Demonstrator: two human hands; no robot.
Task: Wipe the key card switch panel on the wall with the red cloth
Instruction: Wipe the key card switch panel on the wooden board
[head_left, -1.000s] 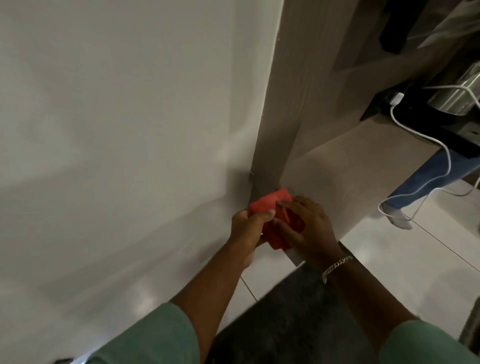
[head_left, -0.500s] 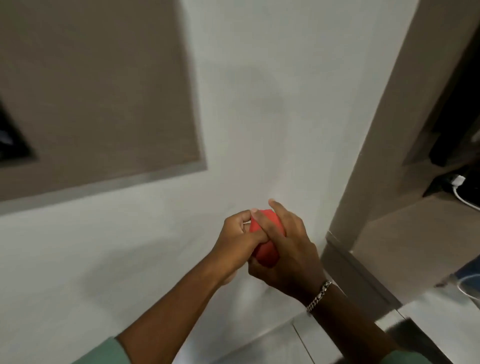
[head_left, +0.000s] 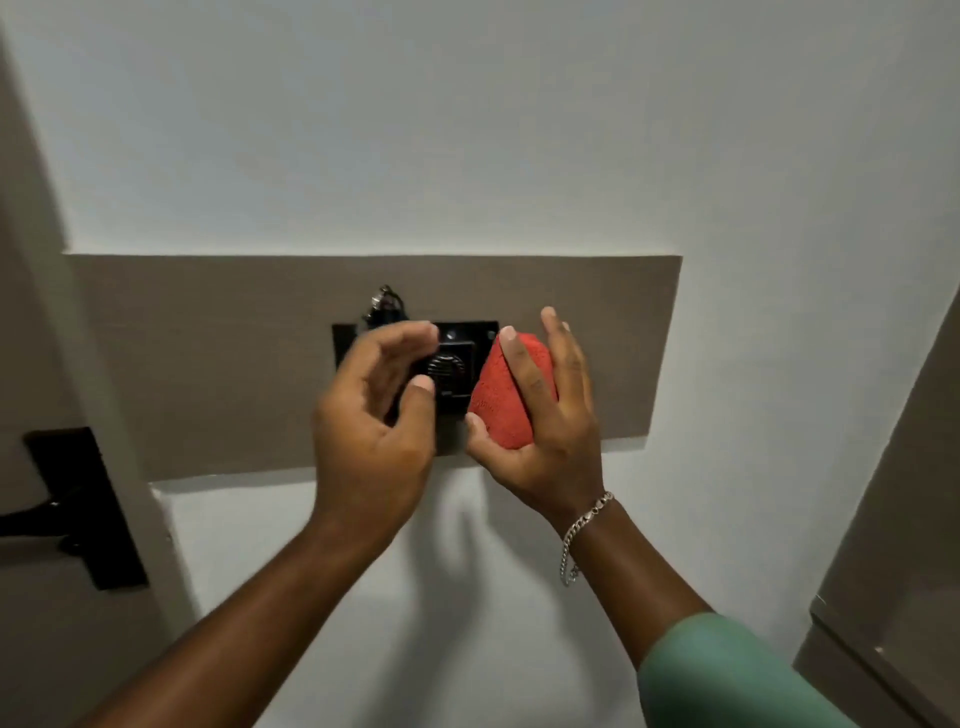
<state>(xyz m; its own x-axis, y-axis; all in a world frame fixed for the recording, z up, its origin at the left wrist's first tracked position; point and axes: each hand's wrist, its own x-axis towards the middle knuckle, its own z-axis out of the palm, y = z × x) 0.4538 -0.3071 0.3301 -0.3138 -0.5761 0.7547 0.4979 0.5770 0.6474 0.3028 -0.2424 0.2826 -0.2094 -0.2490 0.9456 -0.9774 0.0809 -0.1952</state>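
Risen since half a second ago, both hands, from low on the bare white wall up to the black key card switch panel (head_left: 457, 364); parted too, where before clasped together around the red cloth (head_left: 506, 397). Now balled in the right hand (head_left: 540, 415) alone, thumb pressed across the front of the bundle, fingers spread behind it, grip closed on the fabric. Held just to the right of the panel's edge, whether touching it impossible to tell. Left hand (head_left: 374, 415) empty, grip half open, fingers curled and thumb raised in front of the panel's left half, covering part of it; contact with the panel not discernible. Mounted on a brown wall strip (head_left: 208, 364) running wide to either side, with bare strip to the right of the cloth and to the left of the left hand. Small dark object (head_left: 384, 304) poking up at the panel's top left. Black door handle plate (head_left: 88, 509) well apart at far left. Silver bracelet (head_left: 584, 530) on the right wrist, green sleeve (head_left: 727, 675) below.
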